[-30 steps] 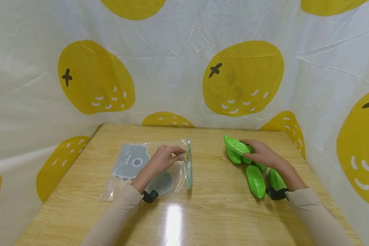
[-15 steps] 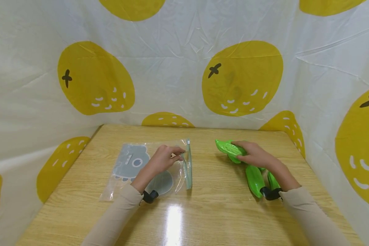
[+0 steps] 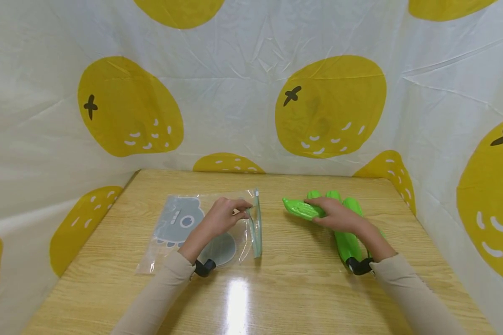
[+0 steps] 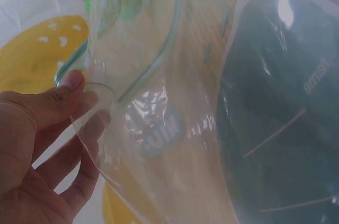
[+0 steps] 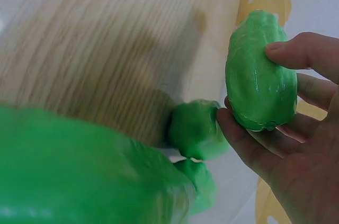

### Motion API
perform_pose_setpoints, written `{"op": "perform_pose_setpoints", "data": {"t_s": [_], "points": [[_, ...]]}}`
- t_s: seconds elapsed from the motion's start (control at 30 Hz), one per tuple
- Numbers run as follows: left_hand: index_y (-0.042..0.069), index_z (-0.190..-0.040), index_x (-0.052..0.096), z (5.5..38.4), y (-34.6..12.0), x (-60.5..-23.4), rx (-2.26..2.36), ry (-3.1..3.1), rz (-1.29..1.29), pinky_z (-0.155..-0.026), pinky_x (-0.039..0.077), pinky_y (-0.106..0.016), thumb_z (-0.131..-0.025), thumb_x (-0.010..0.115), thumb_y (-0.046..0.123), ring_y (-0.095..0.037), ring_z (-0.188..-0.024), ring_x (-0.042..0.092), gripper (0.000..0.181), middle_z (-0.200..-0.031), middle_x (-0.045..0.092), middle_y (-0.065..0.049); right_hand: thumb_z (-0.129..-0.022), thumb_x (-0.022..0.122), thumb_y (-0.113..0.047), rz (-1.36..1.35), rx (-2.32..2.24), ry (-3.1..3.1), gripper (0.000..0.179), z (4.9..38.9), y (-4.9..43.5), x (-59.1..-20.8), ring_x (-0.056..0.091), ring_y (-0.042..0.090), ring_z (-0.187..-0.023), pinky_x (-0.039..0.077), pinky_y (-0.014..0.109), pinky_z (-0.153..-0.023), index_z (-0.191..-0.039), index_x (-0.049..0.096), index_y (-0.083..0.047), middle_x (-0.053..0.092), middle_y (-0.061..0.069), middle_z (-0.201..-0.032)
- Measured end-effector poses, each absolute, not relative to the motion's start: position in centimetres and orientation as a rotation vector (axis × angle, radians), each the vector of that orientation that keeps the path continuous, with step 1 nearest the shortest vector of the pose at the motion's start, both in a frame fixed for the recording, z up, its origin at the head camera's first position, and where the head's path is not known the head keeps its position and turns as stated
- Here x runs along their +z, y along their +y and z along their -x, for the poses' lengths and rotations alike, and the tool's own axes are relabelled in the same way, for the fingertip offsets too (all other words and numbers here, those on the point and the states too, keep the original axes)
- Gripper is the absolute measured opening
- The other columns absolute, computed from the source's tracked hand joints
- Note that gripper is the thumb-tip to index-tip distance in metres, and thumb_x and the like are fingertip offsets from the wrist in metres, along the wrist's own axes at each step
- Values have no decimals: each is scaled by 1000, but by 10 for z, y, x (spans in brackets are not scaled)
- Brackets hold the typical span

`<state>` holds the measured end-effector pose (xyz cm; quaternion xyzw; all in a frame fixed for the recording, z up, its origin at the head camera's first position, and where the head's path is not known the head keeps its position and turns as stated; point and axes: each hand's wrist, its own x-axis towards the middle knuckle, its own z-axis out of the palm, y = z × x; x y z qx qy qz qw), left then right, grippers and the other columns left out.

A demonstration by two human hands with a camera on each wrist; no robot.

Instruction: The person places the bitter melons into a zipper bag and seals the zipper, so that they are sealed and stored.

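Observation:
My left hand [image 3: 223, 216] pinches the opening edge of a clear zip bag [image 3: 257, 235] between thumb and fingers. The bag lies on the table with its mouth facing right and slightly parted. A grey cartoon print [image 3: 178, 218] shows on it. In the left wrist view, the thumb presses the plastic [image 4: 100, 94] near the greenish zip strip. My right hand [image 3: 337, 214] grips a bumpy green bitter melon [image 3: 298, 209], its pointed tip aimed left towards the bag. Seen from the right wrist, the melon [image 5: 259, 75] sits between thumb and fingers, above the table.
Several more green melons lie around and beneath the right hand, one nearer me [image 3: 347, 244] and others behind [image 3: 353, 204]. A wooden table [image 3: 293, 288] carries everything. White cloth [image 3: 230, 107] with yellow fruit prints hangs behind and on both sides.
My right hand has lifted the bitter melon off the pile and carried it left towards the bag. The left hand has kept its hold on the bag.

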<state>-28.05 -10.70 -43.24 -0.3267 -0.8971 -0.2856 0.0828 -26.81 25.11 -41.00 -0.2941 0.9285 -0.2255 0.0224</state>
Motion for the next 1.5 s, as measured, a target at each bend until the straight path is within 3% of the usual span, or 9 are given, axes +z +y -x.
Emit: {"op": "perform_pose_setpoints", "data": {"t_s": [0.4,0.83,1.5], "points": [[8,-117,78,280,-105,-433,-845,-2664,979,-81,64,-37,-91,78,18,-19,-92,78,28,-103,81,-5,-91,70,-7,981,-678,2825,57,269,239,-415,60,43,-126,49,60,-104,-143,54,8,63,26,-137],[8,-118,77,282,-106,-433,-841,-2676,979,-83,64,-37,-92,78,19,-20,-94,78,29,-104,81,-5,-92,68,-5,994,-673,2756,58,274,221,-431,56,45,-134,48,59,-109,-145,52,9,60,26,-144],[7,-116,78,280,-104,-433,-838,-2681,979,-83,64,-38,-91,78,18,-20,-93,78,27,-103,81,-5,-91,69,-9,1067,-631,2721,58,274,192,-440,60,42,-129,50,56,-107,-145,54,6,62,25,-140]]}}
